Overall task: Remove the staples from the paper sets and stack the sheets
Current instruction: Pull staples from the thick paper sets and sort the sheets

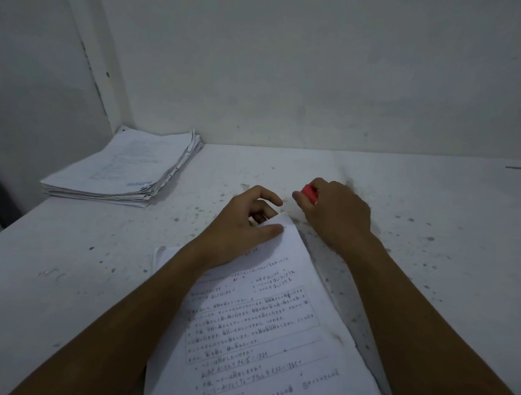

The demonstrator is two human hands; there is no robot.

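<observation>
Red staple remover (310,193) being gripped in right hand (336,212), just beyond top corner of paper set (261,328). Corner being pinched by left hand (244,224). Paper set lying on white table (435,258); sheet stack (124,168) sitting far left by wall.

Dim corner, white table.
Speckled, stained table (408,209) meets 2 bare pale walls (295,59) far and left.

The near paper set (261,331) bears printed Japanese text with red handwritten marks, too blurred to read.
</observation>
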